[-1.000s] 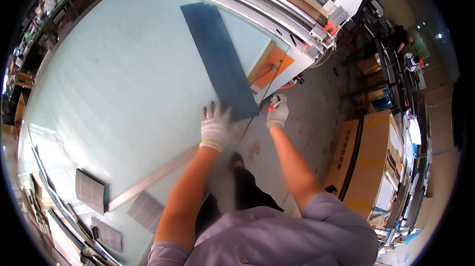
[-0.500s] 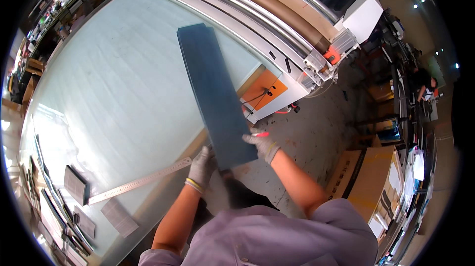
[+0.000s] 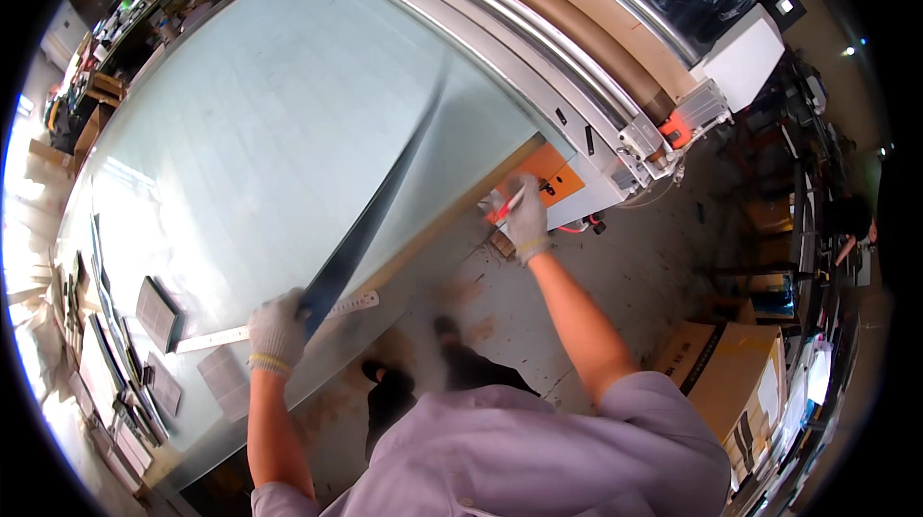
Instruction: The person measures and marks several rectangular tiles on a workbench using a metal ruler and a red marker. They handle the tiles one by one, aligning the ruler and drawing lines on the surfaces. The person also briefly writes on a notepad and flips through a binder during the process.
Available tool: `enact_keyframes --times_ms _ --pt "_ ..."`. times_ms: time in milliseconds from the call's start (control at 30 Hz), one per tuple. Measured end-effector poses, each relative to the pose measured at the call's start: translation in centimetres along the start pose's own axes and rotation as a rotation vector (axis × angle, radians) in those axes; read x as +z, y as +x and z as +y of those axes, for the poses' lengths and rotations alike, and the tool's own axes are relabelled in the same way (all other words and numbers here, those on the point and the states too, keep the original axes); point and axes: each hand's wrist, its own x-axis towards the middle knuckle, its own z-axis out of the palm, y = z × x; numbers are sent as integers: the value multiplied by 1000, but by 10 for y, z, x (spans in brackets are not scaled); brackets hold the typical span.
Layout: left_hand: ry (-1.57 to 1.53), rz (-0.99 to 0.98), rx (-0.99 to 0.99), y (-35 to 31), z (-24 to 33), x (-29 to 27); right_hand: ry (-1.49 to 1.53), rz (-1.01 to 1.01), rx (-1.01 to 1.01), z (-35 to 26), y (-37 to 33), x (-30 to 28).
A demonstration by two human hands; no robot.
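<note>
My left hand (image 3: 277,330), in a grey knit glove, grips the near end of a long dark blue-grey sheet (image 3: 338,272). The sheet slants up and away over the pale green tabletop (image 3: 240,133), seen almost edge-on, and its far end is blurred. A steel ruler (image 3: 361,303) lies near the table's front edge, partly covered by that hand and the sheet. Off the sheet, beyond the table's right edge, my gloved right hand (image 3: 526,219) is closed around a slim red tool (image 3: 499,213), whose exact kind I cannot make out.
Dark rectangular offcuts (image 3: 157,313) and strips lie at the table's left. Along the far side runs a machine with long rollers (image 3: 577,56), with an orange panel (image 3: 565,181) at its near right. A cardboard box (image 3: 735,363) stands on the right. Another person shows at the far right edge.
The sheet has swung left and tipped from broad face to nearly edge-on. My left hand has moved left with it; my right hand has let go of it and risen, keeping the red tool.
</note>
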Motion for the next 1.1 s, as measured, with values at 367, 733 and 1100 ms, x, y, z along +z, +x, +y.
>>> enact_keyframes --times_ms 367,733,1100 --pt "-60 223 -143 -56 -72 56 457 -481 -61 58 149 77" --pt "-111 436 -318 -135 -122 76 549 -680 -19 58 181 99" --pt "-1313 721 -506 -147 -124 131 556 -833 180 22 161 106"
